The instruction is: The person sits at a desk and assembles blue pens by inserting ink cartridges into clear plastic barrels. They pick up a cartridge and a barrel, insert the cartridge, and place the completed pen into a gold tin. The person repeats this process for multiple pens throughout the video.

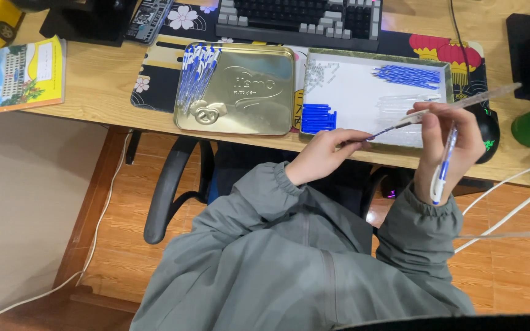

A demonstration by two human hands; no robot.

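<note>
- Over the desk's near edge, the right hand (455,144) is gripping a clear pen barrel (461,103) and a finished blue-and-white pen (443,168).
- Left hand (323,153) is pinching a thin blue refill (383,132), its tip hard to make out.
- Behind them, a shallow white tray (354,101) is holding the loose parts.

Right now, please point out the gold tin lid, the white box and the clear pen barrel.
gold tin lid (246,98), head view, middle of its embossed face.
white box (354,98), head view, bare floor.
clear pen barrel (480,97), head view, middle of the tube.
</note>
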